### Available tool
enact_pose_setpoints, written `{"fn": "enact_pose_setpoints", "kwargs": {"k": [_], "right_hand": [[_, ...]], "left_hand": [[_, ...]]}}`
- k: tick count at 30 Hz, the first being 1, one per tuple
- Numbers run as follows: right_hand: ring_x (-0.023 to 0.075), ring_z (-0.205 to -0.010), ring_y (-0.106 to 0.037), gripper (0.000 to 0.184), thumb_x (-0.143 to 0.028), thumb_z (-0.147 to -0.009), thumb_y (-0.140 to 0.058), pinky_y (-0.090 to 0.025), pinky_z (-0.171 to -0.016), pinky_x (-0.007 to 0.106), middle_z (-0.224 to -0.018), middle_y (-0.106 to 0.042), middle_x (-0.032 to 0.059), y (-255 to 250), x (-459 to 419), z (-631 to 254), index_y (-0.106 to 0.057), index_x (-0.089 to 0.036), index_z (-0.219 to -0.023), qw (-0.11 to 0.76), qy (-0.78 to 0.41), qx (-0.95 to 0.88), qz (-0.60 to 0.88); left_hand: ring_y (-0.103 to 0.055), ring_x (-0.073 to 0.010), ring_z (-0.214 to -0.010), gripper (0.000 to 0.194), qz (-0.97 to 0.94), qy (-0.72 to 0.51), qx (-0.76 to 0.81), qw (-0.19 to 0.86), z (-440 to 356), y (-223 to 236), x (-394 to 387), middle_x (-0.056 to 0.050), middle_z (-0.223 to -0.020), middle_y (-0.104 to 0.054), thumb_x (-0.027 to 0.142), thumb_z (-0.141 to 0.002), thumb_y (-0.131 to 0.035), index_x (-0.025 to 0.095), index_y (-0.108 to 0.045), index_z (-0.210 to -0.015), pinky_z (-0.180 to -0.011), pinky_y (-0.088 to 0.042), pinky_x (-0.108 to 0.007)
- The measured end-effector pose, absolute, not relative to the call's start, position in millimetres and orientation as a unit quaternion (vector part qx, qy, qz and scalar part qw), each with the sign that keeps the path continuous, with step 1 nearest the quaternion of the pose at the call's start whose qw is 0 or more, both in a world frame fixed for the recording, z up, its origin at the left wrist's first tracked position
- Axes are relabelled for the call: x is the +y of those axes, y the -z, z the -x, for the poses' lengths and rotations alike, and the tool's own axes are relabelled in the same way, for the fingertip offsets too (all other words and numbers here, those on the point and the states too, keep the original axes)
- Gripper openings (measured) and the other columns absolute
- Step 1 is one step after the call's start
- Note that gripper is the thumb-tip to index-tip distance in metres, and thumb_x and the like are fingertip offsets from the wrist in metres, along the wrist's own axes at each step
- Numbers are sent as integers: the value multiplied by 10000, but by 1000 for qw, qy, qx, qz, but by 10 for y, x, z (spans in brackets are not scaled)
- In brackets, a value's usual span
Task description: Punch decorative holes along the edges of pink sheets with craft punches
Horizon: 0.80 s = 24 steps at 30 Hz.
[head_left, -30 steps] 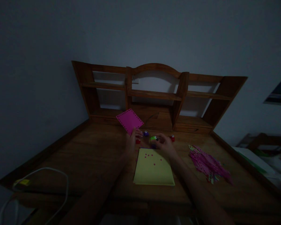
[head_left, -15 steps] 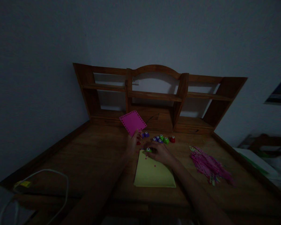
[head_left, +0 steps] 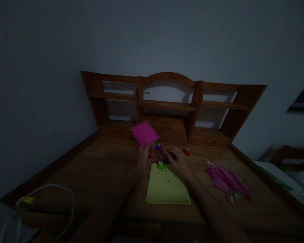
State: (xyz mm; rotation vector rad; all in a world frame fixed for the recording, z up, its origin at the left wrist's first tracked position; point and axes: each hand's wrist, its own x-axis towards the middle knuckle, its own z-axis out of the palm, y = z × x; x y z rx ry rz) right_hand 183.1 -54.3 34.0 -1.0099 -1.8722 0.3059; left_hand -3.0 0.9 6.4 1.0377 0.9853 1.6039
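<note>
My left hand (head_left: 144, 156) is closed on the lower corner of a pink square of paper (head_left: 144, 133), held up with small holes punched along its edges. A green craft punch (head_left: 160, 165) rests at the top of a stack of pale yellow paper (head_left: 167, 190). Tiny pink cut-outs lie on the sheet below it. My right hand (head_left: 177, 160) is curved over the other punches behind the stack and hides most of them. Its fingertips are blurred, so whether they grip one is unclear. Purple punches (head_left: 158, 146) stand beside my left hand, and a red punch (head_left: 187, 151) right of my right hand.
A heap of pink and pale green paper strips (head_left: 226, 179) lies on the right of the wooden desk (head_left: 111, 162). Wooden shelving (head_left: 167, 105) rises at the back. A white cable (head_left: 72, 199) loops at the front left, near a yellow item (head_left: 27, 200).
My right hand has let go of the green punch, leaving it on the yellow paper, and moved back and right over the other punches. More pink cut-outs show. My left hand keeps the pink paper.
</note>
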Motion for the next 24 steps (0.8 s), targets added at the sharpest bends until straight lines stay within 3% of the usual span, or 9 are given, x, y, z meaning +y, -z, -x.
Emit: {"fn": "enact_pose_setpoints", "kwargs": {"k": [24], "right_hand": [[216, -876, -635, 160, -191, -867, -568, -472, -794, 320, -950, -680, 71, -104, -283, -2002, -700, -206, -956, 458, -62, -748, 476]], "left_hand": [[-521, -107, -463, 415, -431, -661, 394, 471, 41, -64, 12, -18, -594, -588, 549, -792, -605, 142, -661, -734, -418, -387, -201]]}}
